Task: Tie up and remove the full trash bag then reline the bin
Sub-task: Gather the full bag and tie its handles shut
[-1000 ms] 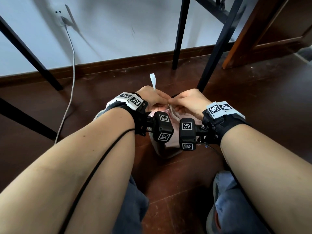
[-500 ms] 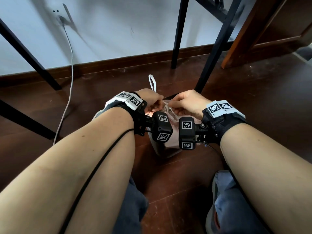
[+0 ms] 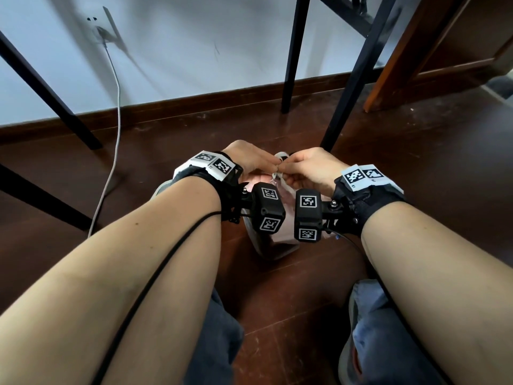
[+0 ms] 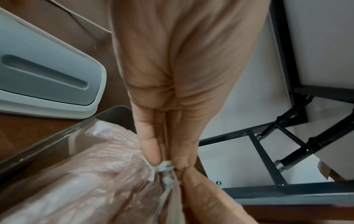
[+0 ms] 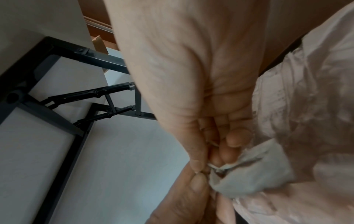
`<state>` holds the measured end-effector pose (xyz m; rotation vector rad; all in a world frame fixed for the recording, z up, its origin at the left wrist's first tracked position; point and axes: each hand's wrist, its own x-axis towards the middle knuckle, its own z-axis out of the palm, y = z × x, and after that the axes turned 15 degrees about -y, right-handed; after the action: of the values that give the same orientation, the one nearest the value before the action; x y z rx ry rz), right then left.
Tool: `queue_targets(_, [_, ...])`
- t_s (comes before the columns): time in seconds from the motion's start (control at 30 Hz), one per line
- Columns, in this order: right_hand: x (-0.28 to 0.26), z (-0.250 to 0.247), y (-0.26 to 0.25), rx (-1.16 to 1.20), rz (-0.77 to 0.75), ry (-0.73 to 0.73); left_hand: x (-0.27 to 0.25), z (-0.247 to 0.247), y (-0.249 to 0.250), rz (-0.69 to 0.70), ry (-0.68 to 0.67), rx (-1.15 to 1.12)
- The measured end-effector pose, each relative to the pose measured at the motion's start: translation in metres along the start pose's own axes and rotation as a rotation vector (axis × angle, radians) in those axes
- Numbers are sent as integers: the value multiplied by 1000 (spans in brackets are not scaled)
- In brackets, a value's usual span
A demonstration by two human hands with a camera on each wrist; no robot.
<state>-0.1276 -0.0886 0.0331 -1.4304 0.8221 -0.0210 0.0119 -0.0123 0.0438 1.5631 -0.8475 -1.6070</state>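
On dark wood floor (image 3: 416, 190), black table legs (image 3: 291, 65).

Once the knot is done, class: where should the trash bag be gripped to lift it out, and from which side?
Probably at the gathered neck of the trash bag, just under the drawstring knot, coming from straight above. The film is bunched there, and the bin walls surround the rest.

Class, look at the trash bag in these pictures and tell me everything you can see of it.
The trash bag is thin, translucent, pinkish crinkled plastic with a pale drawstring. It still sits in the grey bin on the wooden floor. Its mouth is gathered to a bunched neck. The left hand and right hand both pinch the drawstring at the neck.
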Motion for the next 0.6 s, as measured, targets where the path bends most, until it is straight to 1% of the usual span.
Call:
queue_targets(0.1, [1, 0, 1, 13, -7, 8, 2, 0, -1, -11, 36, 185])
queue_targets(0.27, [1, -3, 0, -18, 16, 41, 5, 4, -1, 17, 77, 349])
queue_targets(0.43, [-2, -2, -1, -35, 13, 42, 6, 8, 1, 19, 111, 458])
queue_targets(0.6, [0, -3, 0, -22, 4, 69, 9, 10, 5, 8, 142, 469])
